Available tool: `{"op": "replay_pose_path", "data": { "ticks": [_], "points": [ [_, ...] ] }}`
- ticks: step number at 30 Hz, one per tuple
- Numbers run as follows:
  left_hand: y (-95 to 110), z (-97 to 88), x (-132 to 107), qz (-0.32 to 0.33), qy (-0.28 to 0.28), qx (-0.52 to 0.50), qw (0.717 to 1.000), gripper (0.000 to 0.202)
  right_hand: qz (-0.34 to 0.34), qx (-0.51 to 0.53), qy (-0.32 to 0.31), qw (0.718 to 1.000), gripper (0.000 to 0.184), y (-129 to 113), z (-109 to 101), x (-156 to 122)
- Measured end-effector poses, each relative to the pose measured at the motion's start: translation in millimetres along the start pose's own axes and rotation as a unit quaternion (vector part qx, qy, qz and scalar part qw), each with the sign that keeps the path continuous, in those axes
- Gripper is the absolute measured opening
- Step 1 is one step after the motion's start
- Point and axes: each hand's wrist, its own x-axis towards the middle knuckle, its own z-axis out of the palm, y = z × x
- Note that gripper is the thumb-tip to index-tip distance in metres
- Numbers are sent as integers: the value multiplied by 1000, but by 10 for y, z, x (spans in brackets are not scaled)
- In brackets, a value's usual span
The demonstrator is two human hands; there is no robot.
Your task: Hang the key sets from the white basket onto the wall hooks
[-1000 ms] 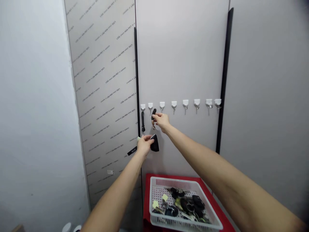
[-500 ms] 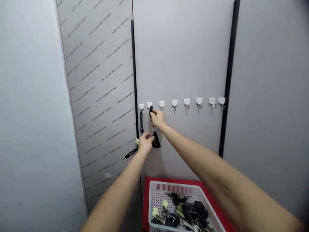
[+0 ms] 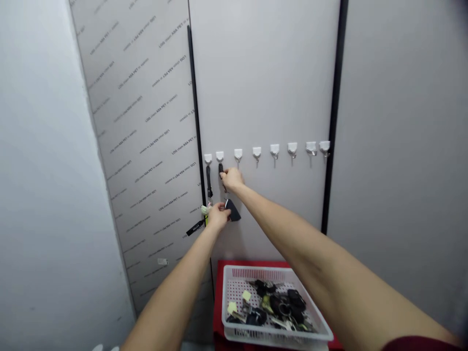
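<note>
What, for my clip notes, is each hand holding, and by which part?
The left hand holds a black key fob by its narrow end; the right hand, a small black key low down, fingers hiding the exact spot.

A cramped utility nook, perhaps a key-storage corner in a workplace, though the exact setting cannot be told. A plain white wall (image 3: 47, 195) meets grey laminate panels, one still covered in printed protective film (image 3: 139, 122). A row of white adhesive hooks (image 3: 274, 150) runs across a panel, above a white plastic basket (image 3: 274, 336) of assorted keys (image 3: 278, 307) on a red tabletop (image 3: 219, 287).
</note>
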Motion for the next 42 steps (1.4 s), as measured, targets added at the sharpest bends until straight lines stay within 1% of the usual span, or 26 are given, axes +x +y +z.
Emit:
{"op": "replay_pose_path", "data": {
  "ticks": [2, 4, 6, 8, 11, 13, 14, 16, 18, 20, 23, 26, 30, 34, 37, 39, 41, 42],
  "points": [
    [-38, -38, -57, -11, -4, 5, 1000, 19, 1, 1, -6, 1000, 27, 93, 4, -134],
    [-75, -75, -134, -24, -11, 8, 1000, 21, -27, -2, -29, 999, 30, 272, 2, -330],
    [-139, -93, -234, -38, -24, 8, 999, 22, -68, -7, -71, 995, 30, 544, -18, -593],
    [-265, -73, -368, -50, -43, 4, 998, 22, -93, -11, -131, 987, 28, 890, -62, -909],
    [-610, 37, -641, -68, -86, 17, 994, 21, -65, -35, -230, 970, 28, 1446, -162, -1404],
    [-905, 136, -841, -79, -121, 64, 987, 20, -39, -93, -277, 956, 27, 1751, -231, -1686],
    [-1050, 182, -933, -79, -139, 96, 982, 19, -31, -130, -288, 948, 28, 1864, -260, -1801],
    [-1290, 251, -1079, -64, -169, 167, 969, 19, -28, -200, -303, 931, 30, 1999, -298, -1971],
    [-1436, 284, -1162, -32, -195, 227, 954, 20, -38, -241, -317, 917, 32, 2030, -299, -2068],
    [-1492, 288, -1190, -3, -215, 276, 937, 22, -43, -244, -328, 911, 31, 2006, -261, -2111],
    [-1493, 279, -1187, 9, -228, 328, 917, 23, -31, -207, -329, 921, 28, 1967, -156, -2131],
    [-1488, 279, -1186, 18, -222, 350, 910, 26, -12, -155, -308, 938, 22, 1968, -60, -2135],
    [-1496, 282, -1187, 6, -210, 323, 923, 36, 17, -59, -294, 954, 21, 1973, -3, -2100],
    [-1505, 273, -1173, -24, -231, 239, 943, 36, 71, 44, -269, 960, 25, 1917, 16, -2003],
    [-1495, 274, -1184, -23, -260, 189, 947, 41, 116, 113, -256, 953, 28, 1820, 14, -1928],
    [-1474, 280, -1200, -19, -266, 165, 950, 46, 131, 151, -254, 946, 28, 1744, 3, -1894],
    [-1445, 282, -1208, -16, -252, 155, 955, 44, 136, 180, -260, 939, 25, 1686, -11, -1869],
    [-1430, 278, -1207, -14, -235, 159, 959, 38, 135, 191, -267, 935, 24, 1671, -16, -1857]
  ]
}}
